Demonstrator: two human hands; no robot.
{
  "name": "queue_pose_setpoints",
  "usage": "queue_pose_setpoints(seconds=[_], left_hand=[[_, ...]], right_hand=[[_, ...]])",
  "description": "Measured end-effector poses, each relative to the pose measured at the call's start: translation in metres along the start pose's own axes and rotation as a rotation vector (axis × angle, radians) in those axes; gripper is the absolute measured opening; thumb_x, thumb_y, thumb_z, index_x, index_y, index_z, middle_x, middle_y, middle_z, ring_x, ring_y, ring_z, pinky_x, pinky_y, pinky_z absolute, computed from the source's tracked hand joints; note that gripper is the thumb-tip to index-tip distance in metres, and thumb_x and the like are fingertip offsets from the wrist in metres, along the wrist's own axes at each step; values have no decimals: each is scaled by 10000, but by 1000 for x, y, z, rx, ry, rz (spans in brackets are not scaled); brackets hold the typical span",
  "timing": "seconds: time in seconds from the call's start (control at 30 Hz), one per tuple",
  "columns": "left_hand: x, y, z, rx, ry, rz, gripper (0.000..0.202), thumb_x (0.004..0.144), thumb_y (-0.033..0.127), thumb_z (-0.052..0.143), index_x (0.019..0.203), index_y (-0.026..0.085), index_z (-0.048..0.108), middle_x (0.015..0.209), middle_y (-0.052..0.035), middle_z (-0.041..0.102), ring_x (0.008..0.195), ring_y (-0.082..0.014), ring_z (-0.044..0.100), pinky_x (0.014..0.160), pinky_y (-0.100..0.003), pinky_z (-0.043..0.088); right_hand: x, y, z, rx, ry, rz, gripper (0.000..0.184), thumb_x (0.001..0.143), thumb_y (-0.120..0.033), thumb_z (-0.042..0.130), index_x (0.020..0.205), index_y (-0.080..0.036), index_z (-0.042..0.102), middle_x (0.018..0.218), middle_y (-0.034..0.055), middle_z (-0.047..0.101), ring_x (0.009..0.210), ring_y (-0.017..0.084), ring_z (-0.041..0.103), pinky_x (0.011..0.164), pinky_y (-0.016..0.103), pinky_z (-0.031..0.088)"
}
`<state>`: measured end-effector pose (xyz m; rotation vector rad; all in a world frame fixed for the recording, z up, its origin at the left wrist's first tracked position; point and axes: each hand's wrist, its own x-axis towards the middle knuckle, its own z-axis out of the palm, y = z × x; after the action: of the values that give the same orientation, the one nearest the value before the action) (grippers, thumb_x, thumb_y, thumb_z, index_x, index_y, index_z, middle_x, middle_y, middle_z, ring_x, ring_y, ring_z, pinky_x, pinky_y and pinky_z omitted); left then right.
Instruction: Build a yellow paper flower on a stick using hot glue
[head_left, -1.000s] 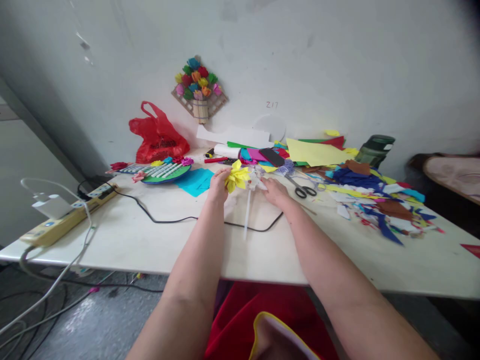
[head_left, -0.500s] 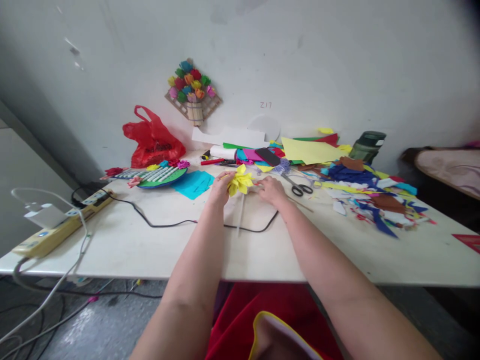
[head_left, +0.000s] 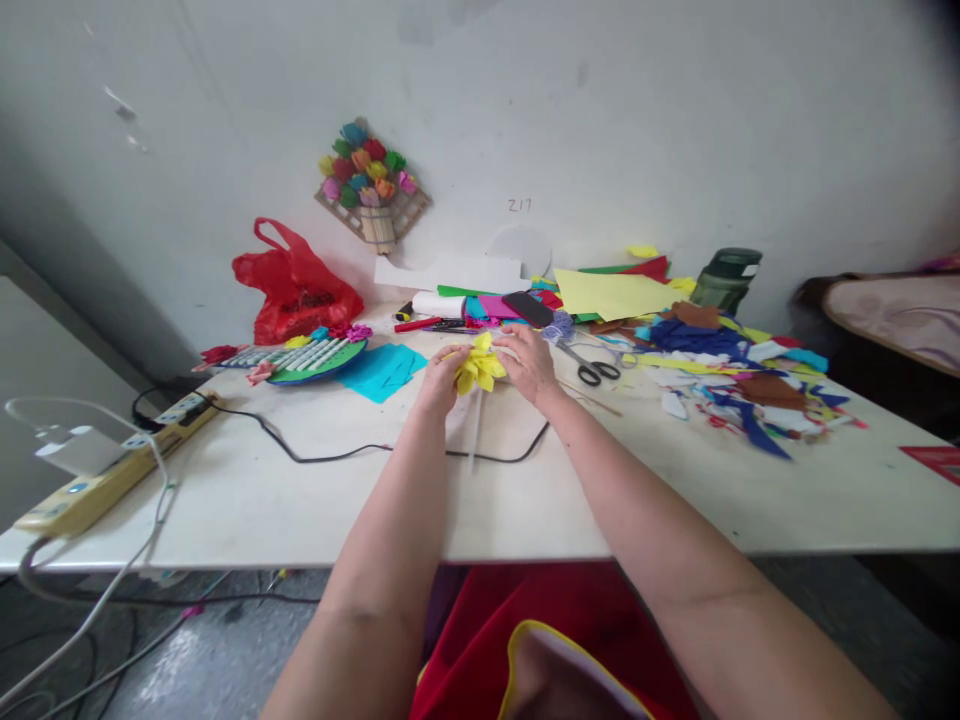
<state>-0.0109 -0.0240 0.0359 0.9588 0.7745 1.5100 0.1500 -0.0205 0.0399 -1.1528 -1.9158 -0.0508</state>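
Note:
A yellow paper flower [head_left: 480, 364] with several pointed petals is held above the middle of the table. My left hand [head_left: 441, 380] grips its left side, fingers closed at the petals. On the opposite side, my right hand [head_left: 526, 362] has its fingertips on the right petals, bent around them. A translucent whitish stick [head_left: 475, 435] lies just below the flower, with a black cord [head_left: 487, 457] passing under it. To the right of my right hand lie scissors [head_left: 598, 371] with black handles and a thin wooden stick [head_left: 592, 398].
Blue paper [head_left: 382, 372] and a green disc [head_left: 322, 362] with white rolls lie left. Behind stand a red plastic bag [head_left: 296, 290] and a dark phone [head_left: 528, 309]. Scraps [head_left: 750, 385] and a green bottle [head_left: 726, 280] are right. A power strip [head_left: 124, 465] sits at the left edge.
My right hand has come left and upward, from beside the flower onto its right petals. My left hand still holds the flower. The whole view has shifted slightly.

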Motion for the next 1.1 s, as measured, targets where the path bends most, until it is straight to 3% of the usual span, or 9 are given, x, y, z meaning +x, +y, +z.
queue_pose_setpoints(seconds=[0.3,0.67,0.93,1.1], left_hand=[[4,-5,-1,18,-2,-19,325,654,449,738,744,146,666,671,-34,643,594,-125,591,540,-231,432],[1,-1,0,-2,-7,-20,210,629,274,735,745,124,643,641,-20,632,566,-113,579,532,-220,409],[1,-1,1,-1,-7,-17,199,675,300,731,748,138,641,649,-21,635,578,-114,579,545,-221,413],[6,-3,-1,20,13,-11,249,671,367,717,779,150,665,697,-24,635,612,-119,578,523,-214,397]], right_hand=[[-2,-6,3,52,-64,-15,271,846,-276,507,994,-196,720,1289,93,546,1119,243,496,1005,395,357],[-2,4,13,156,26,-41,222,836,-291,512,923,-214,702,1247,97,567,1165,270,487,1024,441,358],[-1,6,15,231,36,-38,178,813,-300,544,866,-225,696,1221,85,580,1151,265,499,1035,448,350],[0,8,14,353,87,58,158,775,-300,555,824,-227,687,1183,78,586,1159,257,500,1024,437,366]])
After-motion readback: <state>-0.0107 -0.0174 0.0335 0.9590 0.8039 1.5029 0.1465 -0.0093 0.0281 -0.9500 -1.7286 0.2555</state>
